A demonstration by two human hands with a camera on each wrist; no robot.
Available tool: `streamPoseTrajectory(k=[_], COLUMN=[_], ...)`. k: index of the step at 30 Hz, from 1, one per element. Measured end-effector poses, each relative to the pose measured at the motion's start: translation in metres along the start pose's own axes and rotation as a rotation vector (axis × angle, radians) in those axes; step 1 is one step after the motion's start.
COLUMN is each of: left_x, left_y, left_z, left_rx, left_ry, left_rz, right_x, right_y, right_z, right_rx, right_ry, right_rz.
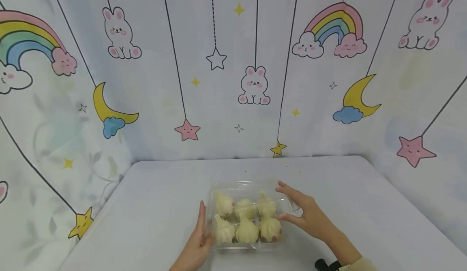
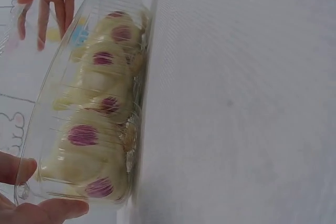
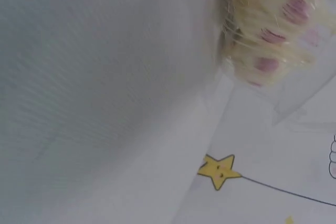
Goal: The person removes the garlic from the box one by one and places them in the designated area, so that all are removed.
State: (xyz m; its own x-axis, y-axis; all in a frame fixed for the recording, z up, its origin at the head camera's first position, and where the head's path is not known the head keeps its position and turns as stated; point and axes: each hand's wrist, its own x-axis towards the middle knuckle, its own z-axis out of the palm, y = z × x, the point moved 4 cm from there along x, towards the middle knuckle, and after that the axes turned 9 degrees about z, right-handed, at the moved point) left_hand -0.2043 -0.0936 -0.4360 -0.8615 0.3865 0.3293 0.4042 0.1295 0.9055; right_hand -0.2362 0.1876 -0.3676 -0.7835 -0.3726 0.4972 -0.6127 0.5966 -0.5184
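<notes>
A clear plastic box (image 1: 248, 246) stands on the white table, holding several pale yellow, garlic-shaped pieces (image 1: 247, 231) in two rows. Purple patches show on the lower sides of these pieces (image 2: 83, 135) in the left wrist view. My left hand (image 1: 197, 244) is at the box's left side. Its fingertips (image 2: 65, 209) and thumb pinch the near corner of the rim in the left wrist view. At the right end, my right hand (image 1: 310, 216) has fingers and thumb spread around the clear plastic edge, its fingers fairly straight in the left wrist view.
The white tabletop (image 1: 164, 198) extends around the box on both sides. Behind it hangs a pale curtain (image 1: 226, 101) printed with rabbits, stars and rainbows. A black wrist device (image 1: 324, 265) sits by the right sleeve (image 1: 359, 265).
</notes>
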Motion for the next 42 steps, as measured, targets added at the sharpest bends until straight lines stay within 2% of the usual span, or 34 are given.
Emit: streamPoseTrajectory(k=[3, 6, 12, 16, 19, 24, 28, 34, 42], left_x=[0.0, 0.001, 0.003, 0.003, 0.003, 0.005, 0.005, 0.008, 0.009], left_y=[0.0, 0.0, 0.002, 0.001, 0.0, -0.001, -0.002, -0.002, 0.0], left_z=[0.0, 0.001, 0.001, 0.001, 0.0, -0.002, -0.001, -0.001, -0.001], left_rx=[-0.034, -0.055, -0.073, -0.055, -0.035, 0.088, 0.163, 0.167, 0.136], left_ry=[-0.006, -0.009, -0.034, -0.033, -0.017, 0.014, 0.028, 0.017, -0.009], left_rz=[-0.015, -0.03, 0.013, 0.001, -0.013, -0.008, -0.01, -0.015, -0.01], right_x=[0.006, 0.012, 0.031, 0.041, 0.047, 0.055, 0.06, 0.069, 0.08], right_y=[0.001, 0.011, 0.018, 0.025, 0.03, 0.04, 0.048, 0.057, 0.072], right_z=[-0.004, -0.006, -0.011, -0.011, -0.009, -0.004, -0.001, 0.002, 0.011], right_rx=[0.03, 0.036, 0.01, 0.008, 0.033, 0.076, 0.099, 0.121, 0.125], right_ry=[0.019, 0.02, 0.044, 0.048, 0.052, 0.074, 0.087, 0.074, 0.016], right_rz=[0.024, 0.087, 0.131, 0.158, 0.147, 0.112, 0.119, 0.156, 0.231])
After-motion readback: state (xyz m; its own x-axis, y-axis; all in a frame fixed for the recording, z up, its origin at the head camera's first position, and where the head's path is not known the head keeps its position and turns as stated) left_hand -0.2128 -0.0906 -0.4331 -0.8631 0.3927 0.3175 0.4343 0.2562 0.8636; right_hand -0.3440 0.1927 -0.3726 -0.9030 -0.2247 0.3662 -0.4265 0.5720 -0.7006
